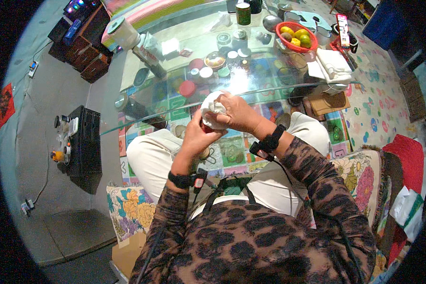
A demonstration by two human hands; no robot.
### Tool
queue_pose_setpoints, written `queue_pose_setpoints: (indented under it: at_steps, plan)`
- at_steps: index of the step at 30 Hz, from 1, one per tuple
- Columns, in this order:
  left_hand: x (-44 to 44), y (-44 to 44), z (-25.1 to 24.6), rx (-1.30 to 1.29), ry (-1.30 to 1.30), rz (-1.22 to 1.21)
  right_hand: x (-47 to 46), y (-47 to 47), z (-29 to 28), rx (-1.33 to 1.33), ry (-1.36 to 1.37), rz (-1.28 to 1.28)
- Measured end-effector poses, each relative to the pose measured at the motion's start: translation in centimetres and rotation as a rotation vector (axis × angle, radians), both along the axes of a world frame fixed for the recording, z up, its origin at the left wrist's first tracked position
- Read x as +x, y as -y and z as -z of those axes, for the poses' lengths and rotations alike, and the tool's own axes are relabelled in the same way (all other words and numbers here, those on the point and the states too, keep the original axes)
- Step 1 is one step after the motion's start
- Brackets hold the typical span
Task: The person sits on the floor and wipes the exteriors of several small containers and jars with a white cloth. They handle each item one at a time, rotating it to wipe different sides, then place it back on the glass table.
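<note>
In front of the glass table's near edge, my right hand (243, 113) grips a bunched white cloth (216, 101), its fingers pressed into the folds. My left hand (197, 138) is curled from below around a small dark red object (206, 128), which the cloth and fingers mostly cover; its kind cannot be made out. Both hands meet at the cloth. Just beyond them on the glass lies a red round lid (187, 88). Farther back are white lids (206, 72), a green lid (223, 72) and a patterned round lid (214, 59).
The glass tabletop (266, 76) holds glass jars (239, 38), a dark green canister (243, 14), a red basket (279, 39) of fruit, folded white cloths (335, 67) and a propped phone (343, 31). A white-topped appliance (122, 33) stands left. A black drawer cabinet (87, 142) is against the wall.
</note>
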State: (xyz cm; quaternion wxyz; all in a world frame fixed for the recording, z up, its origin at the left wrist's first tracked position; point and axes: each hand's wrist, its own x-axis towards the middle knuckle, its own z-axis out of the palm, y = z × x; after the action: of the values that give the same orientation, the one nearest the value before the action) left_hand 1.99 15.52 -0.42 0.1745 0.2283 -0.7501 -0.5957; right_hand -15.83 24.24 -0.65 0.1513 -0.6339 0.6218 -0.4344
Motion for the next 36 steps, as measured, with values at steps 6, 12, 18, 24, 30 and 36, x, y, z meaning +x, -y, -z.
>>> queue_pose_setpoints:
  at_steps: [6,12,18,24,30,36]
  plan:
    - [1.8,1.1,-1.3,0.916,-0.106,0.138,-0.1,-0.4,-2.0,-0.316,0.393,-0.135]
    - [-0.4,-0.3,-0.8,0.809,-0.076,-0.057,0.8,-0.8,-2.2,-0.308,0.287,-0.049]
    - [-1.6,-0.5,0.2,0.142,-0.203,-0.184,0.4,0.1,-1.4,0.050,0.553,0.111]
    - [-1.9,1.2,0.2,-0.468,-0.185,-0.048,0.2,0.2,-0.7,0.218,1.177,0.059]
    - [-1.4,2.3,-0.2,0.681,-0.099,0.030,0.7,0.0,-0.7,-0.324,0.295,0.213]
    - [-1.8,2.0,-0.1,0.116,-0.209,-0.031,0.5,0.0,-1.1,-0.125,0.663,0.154]
